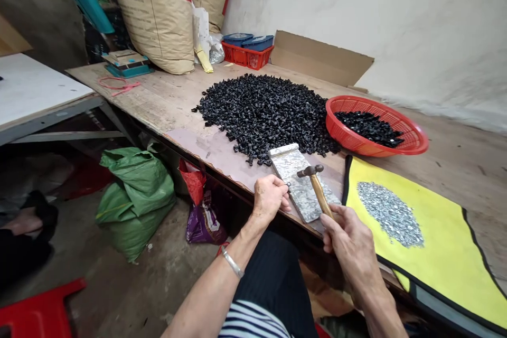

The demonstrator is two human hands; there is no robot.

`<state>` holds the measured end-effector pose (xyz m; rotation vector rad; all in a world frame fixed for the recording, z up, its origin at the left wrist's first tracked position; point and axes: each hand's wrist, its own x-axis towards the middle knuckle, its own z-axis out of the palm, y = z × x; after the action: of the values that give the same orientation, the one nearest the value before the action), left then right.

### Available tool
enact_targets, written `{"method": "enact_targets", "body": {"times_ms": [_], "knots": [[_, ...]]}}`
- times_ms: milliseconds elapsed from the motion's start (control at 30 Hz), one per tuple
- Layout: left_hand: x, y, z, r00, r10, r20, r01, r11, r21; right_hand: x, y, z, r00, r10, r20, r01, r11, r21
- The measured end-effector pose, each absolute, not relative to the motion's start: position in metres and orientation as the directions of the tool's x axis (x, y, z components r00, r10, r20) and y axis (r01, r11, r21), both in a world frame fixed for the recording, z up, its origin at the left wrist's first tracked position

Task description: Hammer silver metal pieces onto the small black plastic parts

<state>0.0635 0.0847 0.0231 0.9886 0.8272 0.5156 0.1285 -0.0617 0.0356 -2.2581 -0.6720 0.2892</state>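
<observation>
Our right hand (350, 235) grips the hammer (319, 191), its head over the slab (301, 194), ahead and left of that hand. Our left hand (269, 195) pinches a part (289, 185) at its fingertips; the pile (265, 111) lies beyond.

Our right hand (350, 235) grips the wooden-handled hammer (320, 194) over the speckled slab (288, 170), our left hand (269, 196) pinches a small dark part (289, 186), and black parts (265, 113) lie heaped on our bench (166, 92)!

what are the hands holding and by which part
Right hand: hammer, by its wooden handle. Left hand: a small dark piece, gripped part unclear.
</observation>
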Motion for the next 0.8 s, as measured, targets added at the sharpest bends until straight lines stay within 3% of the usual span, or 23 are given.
{"method": "enact_targets", "body": {"times_ms": [67, 133, 200, 300, 333, 400, 467, 567, 667, 800], "knots": [[0.052, 0.086, 0.024, 0.677, 0.647, -0.35, -0.104, 0.556, 0.825, 0.137, -0.057, 0.037, 0.833, 0.548, -0.084, 0.315, -0.593, -0.741], [0.039, 0.087, 0.024, 0.761, 0.553, -0.339, -0.161, 0.667, 0.727, 0.141, -0.053, 0.038, 0.837, 0.546, -0.044, 0.369, -0.621, -0.691], [0.027, 0.085, 0.023, 0.812, 0.469, -0.348, -0.165, 0.756, 0.633, 0.14, -0.051, 0.038, 0.83, 0.556, 0.049, 0.488, -0.681, -0.546], [0.015, 0.08, 0.024, 0.836, 0.404, -0.37, -0.177, 0.838, 0.516, 0.132, -0.054, 0.043, 0.753, 0.629, 0.195, 0.658, -0.728, -0.191], [0.013, 0.078, 0.025, 0.841, 0.393, -0.371, -0.183, 0.854, 0.488, 0.128, -0.055, 0.045, 0.72, 0.652, 0.236, 0.688, -0.714, -0.126], [0.011, 0.074, 0.027, 0.856, 0.373, -0.358, -0.193, 0.873, 0.449, 0.121, -0.058, 0.049, 0.689, 0.664, 0.292, 0.723, -0.656, -0.215], [0.012, 0.071, 0.029, 0.875, 0.35, -0.334, -0.19, 0.884, 0.428, 0.113, -0.058, 0.052, 0.712, 0.653, 0.259, 0.683, -0.556, -0.474], [0.014, 0.069, 0.03, 0.897, 0.318, -0.306, -0.178, 0.896, 0.407, 0.101, -0.055, 0.055, 0.752, 0.659, 0.005, 0.395, -0.444, -0.804], [0.015, 0.068, 0.028, 0.903, 0.305, -0.304, -0.173, 0.902, 0.395, 0.093, -0.049, 0.057, 0.734, 0.643, -0.219, 0.063, -0.386, -0.92], [0.016, 0.065, 0.028, 0.874, 0.33, -0.356, -0.14, 0.874, 0.466, 0.092, -0.045, 0.059, 0.703, 0.652, -0.284, -0.149, -0.255, -0.955]]}}
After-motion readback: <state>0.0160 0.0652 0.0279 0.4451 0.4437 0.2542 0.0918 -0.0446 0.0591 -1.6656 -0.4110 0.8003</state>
